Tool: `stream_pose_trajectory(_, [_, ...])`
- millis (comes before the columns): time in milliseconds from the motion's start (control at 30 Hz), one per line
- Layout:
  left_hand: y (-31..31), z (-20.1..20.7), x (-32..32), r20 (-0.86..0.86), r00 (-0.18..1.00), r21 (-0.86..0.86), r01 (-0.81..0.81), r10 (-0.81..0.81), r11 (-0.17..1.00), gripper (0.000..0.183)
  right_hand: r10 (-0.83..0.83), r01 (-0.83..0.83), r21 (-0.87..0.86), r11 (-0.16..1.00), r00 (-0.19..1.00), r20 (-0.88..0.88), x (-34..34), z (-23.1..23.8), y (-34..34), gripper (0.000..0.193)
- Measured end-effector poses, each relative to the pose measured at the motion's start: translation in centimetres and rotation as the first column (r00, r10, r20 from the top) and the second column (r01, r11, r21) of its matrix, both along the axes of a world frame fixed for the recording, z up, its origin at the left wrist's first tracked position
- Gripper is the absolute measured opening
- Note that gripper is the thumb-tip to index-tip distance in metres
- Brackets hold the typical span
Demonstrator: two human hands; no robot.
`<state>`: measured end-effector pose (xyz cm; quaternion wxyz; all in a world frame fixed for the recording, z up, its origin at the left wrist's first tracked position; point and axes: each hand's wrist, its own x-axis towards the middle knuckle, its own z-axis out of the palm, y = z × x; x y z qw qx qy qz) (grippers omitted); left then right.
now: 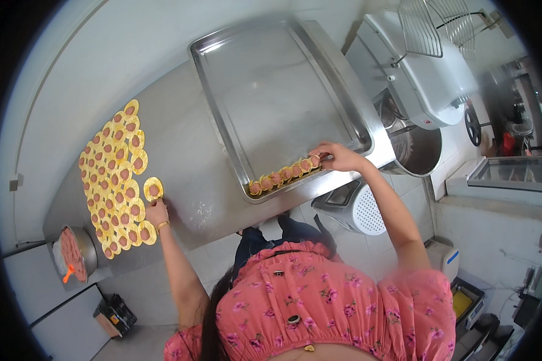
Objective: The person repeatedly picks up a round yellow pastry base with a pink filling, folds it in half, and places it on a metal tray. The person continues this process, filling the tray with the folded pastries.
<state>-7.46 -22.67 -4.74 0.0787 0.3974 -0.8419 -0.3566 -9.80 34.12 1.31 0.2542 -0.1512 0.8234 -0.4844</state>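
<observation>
Round yellow dumpling wrappers (111, 180), each with a ball of pink meat filling, lie in close rows on the steel table at the left. My left hand (157, 212) has its fingers closed on the near edge of one filled wrapper (153, 188), apart from the rows. Along the near edge of a large steel tray (271, 90) stands a row of gathered, open-topped dumplings (284, 174). At the right end of that row, my right hand (338, 157) pinches the last dumpling (314, 161), its fingertips partly hiding it.
A metal bowl of pink filling (78, 254) with an orange-handled tool (69, 273) stands at the table's left end. Right of the table are a white mixer (424, 78) and its steel bowl (418, 150). A stool with a perforated white seat (368, 210) sits below the table's near edge.
</observation>
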Motion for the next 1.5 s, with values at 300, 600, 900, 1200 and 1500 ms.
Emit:
stream_pose_trajectory(300, [0.5,0.2,1.3,-0.235,0.968,0.279,-0.024,0.093,0.96,0.008,0.09,-0.09,-0.01,0.996,0.976,0.2,-0.7,1.0,0.1,0.051])
stream_pose_trajectory(600, [-0.6,-0.4,1.8,-0.255,0.967,0.304,0.061,0.019,0.951,0.01,0.029,-0.042,0.121,0.992,0.994,0.11,-1.2,0.4,-0.3,0.046])
stream_pose_trajectory(900, [-0.7,-0.1,1.8,-0.269,0.959,0.221,0.151,-0.089,0.963,0.011,0.023,0.024,0.225,0.974,0.979,-0.205,-1.2,0.5,-0.6,0.043])
stream_pose_trajectory(1200, [-1.0,-0.6,1.8,-0.297,0.948,0.206,0.177,-0.111,0.962,0.012,-0.044,0.108,0.245,0.963,0.966,-0.256,0.1,1.1,-1.9,0.052])
stream_pose_trajectory(1500, [-0.6,-0.6,1.9,-0.305,0.947,0.178,0.162,-0.102,0.971,0.01,0.056,0.005,0.212,0.977,0.957,-0.284,0.1,0.2,-1.2,0.041])
